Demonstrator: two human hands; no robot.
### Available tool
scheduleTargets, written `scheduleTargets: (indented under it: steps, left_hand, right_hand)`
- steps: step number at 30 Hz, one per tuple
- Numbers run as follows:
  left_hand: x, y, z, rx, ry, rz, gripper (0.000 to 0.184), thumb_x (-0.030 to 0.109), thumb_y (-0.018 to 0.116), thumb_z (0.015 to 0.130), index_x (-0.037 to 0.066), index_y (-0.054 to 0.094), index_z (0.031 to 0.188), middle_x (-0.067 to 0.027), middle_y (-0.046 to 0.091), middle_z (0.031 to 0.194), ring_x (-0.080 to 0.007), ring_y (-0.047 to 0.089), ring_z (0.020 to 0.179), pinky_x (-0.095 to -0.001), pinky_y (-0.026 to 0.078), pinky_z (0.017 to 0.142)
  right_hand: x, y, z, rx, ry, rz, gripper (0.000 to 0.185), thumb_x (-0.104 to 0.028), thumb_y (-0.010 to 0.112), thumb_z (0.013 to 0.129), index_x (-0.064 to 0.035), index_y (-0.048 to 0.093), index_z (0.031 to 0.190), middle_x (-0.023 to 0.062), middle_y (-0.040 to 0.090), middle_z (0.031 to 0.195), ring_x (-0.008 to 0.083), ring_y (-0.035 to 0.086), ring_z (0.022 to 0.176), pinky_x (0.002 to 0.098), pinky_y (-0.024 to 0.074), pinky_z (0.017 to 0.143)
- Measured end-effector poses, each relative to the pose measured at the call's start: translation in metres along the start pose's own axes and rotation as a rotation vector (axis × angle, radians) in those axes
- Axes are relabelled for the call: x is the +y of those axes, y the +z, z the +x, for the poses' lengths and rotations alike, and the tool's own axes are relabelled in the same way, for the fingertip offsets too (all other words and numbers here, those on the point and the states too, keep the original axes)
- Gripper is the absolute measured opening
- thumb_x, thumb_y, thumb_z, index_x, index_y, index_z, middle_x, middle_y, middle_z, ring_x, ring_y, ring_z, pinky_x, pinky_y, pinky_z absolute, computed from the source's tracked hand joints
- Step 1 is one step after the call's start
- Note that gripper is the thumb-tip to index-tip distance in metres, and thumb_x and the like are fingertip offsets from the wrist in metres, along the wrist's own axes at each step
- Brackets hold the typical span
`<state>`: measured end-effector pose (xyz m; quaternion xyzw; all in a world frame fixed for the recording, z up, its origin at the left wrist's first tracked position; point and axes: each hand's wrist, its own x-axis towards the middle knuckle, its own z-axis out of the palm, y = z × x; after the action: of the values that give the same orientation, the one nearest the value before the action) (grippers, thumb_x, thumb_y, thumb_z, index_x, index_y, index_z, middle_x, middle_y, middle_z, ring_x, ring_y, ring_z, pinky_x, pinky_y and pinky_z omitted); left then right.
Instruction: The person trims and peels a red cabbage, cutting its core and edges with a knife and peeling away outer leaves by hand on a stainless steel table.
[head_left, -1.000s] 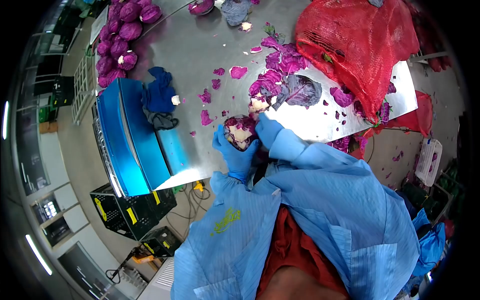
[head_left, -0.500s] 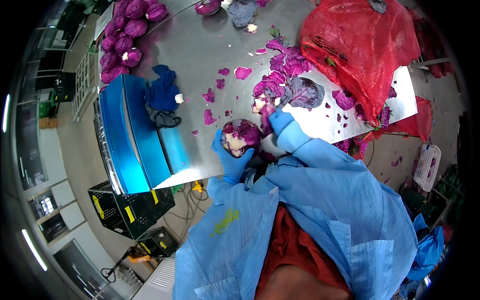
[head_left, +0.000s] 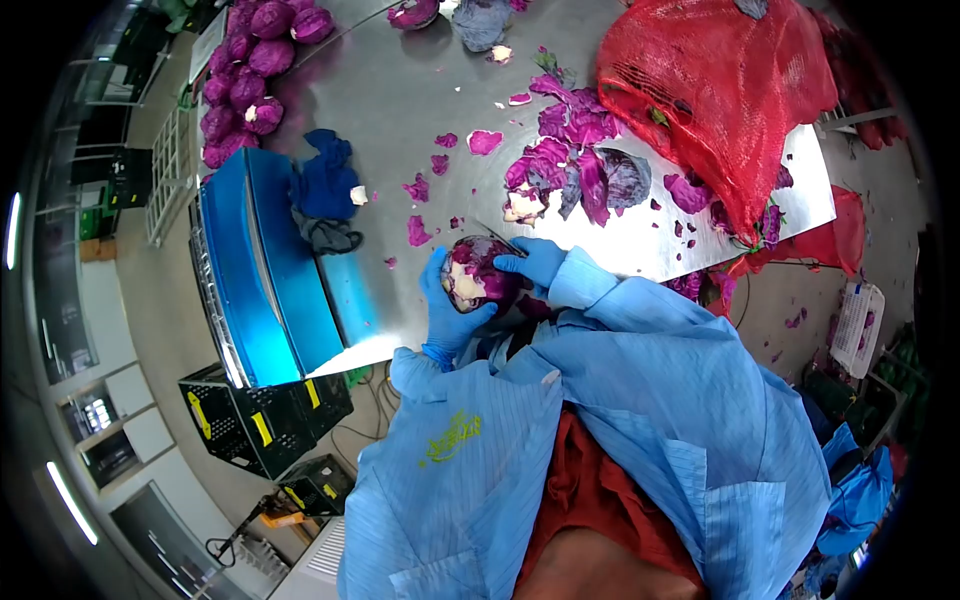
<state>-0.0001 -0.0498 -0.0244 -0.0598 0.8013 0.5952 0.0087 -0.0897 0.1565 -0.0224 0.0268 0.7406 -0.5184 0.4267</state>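
In my gloved left hand [head_left: 447, 310] rests a red cabbage [head_left: 470, 277], with the fingers wrapped around its left and lower side. Its face shows a pale cut patch among the purple leaves. My gloved right hand [head_left: 540, 262] is closed on a knife [head_left: 494, 235], whose thin blade points up and left over the top of the cabbage. The knife's handle is hidden in the fingers. Just beyond the hands lies a heap of trimmed purple leaves [head_left: 592, 185] with pale stem pieces [head_left: 522, 207].
A red mesh sack [head_left: 715, 100] lies at the right of the steel table [head_left: 400, 110]. Peeled cabbages [head_left: 248, 88] are piled at the upper left, near a blue bin [head_left: 262, 270] and a blue cloth [head_left: 325, 175]. Black crates [head_left: 255, 425] stand on the floor.
My right hand has moved left from the leaf heap to the cabbage, and the knife blade now shows over it. A purple leaf has dropped onto the heap.
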Motion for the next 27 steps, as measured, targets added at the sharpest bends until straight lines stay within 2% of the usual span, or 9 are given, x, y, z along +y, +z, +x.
scheduleTargets:
  steps: [2,4,7,13,18,19,21,23,27]
  left_hand:
    - [0.011,-0.004,-0.005,0.08,-0.017,0.23,0.115,0.025,0.09,0.056,0.001,0.022,0.146,-0.0177,0.032,0.139,-0.0321,0.039,0.128,-0.041,0.032,0.11]
    - [-0.016,0.004,-0.012,0.148,-0.212,-0.058,0.118,0.03,0.091,0.058,0.0,0.02,0.147,-0.0199,0.031,0.141,-0.0326,0.037,0.129,-0.0418,0.033,0.11]
    - [0.002,0.026,-0.009,0.298,-0.365,-0.004,0.119,0.033,0.092,0.057,-0.001,0.021,0.146,-0.0219,0.031,0.138,-0.0334,0.039,0.127,-0.0421,0.034,0.108]
    - [0.019,0.033,-0.004,0.373,-0.327,0.128,0.114,0.034,0.091,0.056,-0.001,0.026,0.143,-0.0229,0.033,0.135,-0.0326,0.04,0.124,-0.0417,0.035,0.107]
    - [-0.024,0.006,-0.004,0.233,-0.223,-0.085,0.105,0.03,0.089,0.061,0.003,0.029,0.142,-0.0191,0.038,0.135,-0.0302,0.044,0.123,-0.0395,0.037,0.106]
    - [-0.02,-0.001,-0.005,0.204,-0.248,-0.199,0.103,0.028,0.088,0.062,0.003,0.029,0.143,-0.0182,0.04,0.135,-0.0295,0.045,0.123,-0.0388,0.038,0.105]
    - [-0.024,-0.017,-0.006,0.136,-0.266,-0.333,0.097,0.025,0.086,0.066,0.004,0.03,0.143,-0.0165,0.045,0.134,-0.0279,0.048,0.122,-0.0366,0.041,0.104]
    - [-0.031,-0.023,-0.007,0.098,-0.277,-0.394,0.097,0.027,0.086,0.066,0.005,0.03,0.143,-0.017,0.043,0.134,-0.0279,0.048,0.123,-0.0375,0.041,0.104]
    - [-0.004,-0.001,0.006,0.01,-0.127,0.008,0.111,0.033,0.089,0.06,0.005,0.026,0.146,-0.0177,0.039,0.133,-0.0308,0.046,0.122,-0.0398,0.04,0.105]
  right_hand:
    - [0.003,0.005,0.0,-0.04,0.034,0.062,0.064,-0.055,0.064,0.085,-0.0019,0.057,0.121,0.018,0.067,0.085,0.0269,0.066,0.069,0.0421,0.0524,0.062]
    - [-0.005,0.002,-0.012,-0.025,-0.009,0.029,0.057,-0.052,0.059,0.09,-0.0022,0.058,0.117,0.0187,0.067,0.084,0.0297,0.067,0.071,0.0458,0.0518,0.063]
    - [0.045,0.029,0.018,0.39,-0.573,-0.471,0.042,-0.044,0.052,0.094,-0.005,0.058,0.109,0.0202,0.068,0.089,0.0325,0.068,0.075,0.0456,0.0521,0.063]
    - [0.0,0.014,-0.004,0.182,-0.178,-0.535,0.024,-0.027,0.051,0.091,-0.0038,0.058,0.094,0.0232,0.064,0.103,0.0391,0.065,0.084,0.0474,0.0528,0.072]
    - [0.055,-0.024,0.02,0.362,-0.548,-1.099,0.028,-0.014,0.065,0.068,-0.0017,0.059,0.093,0.0208,0.06,0.095,0.0367,0.064,0.079,0.0431,0.0543,0.069]
    - [0.063,-0.038,0.023,0.34,-0.404,-1.092,0.036,-0.014,0.068,0.06,-0.0007,0.06,0.092,0.0223,0.061,0.094,0.0368,0.064,0.08,0.0428,0.0546,0.07]
    - [0.076,-0.066,0.021,0.518,-0.304,-1.13,0.035,-0.018,0.069,0.067,-0.0023,0.062,0.097,0.0227,0.065,0.096,0.0388,0.065,0.084,0.0459,0.0542,0.07]
    - [0.085,-0.089,0.027,0.768,-0.035,-0.162,0.041,-0.031,0.052,0.095,-0.0044,0.05,0.127,0.0291,0.064,0.1,0.0446,0.064,0.087,0.0479,0.052,0.077]
    - [0.039,-0.075,-0.014,0.737,-0.317,-0.24,0.064,-0.039,0.053,0.095,-0.0086,0.028,0.145,0.0279,0.066,0.095,0.0451,0.065,0.088,0.049,0.0507,0.077]
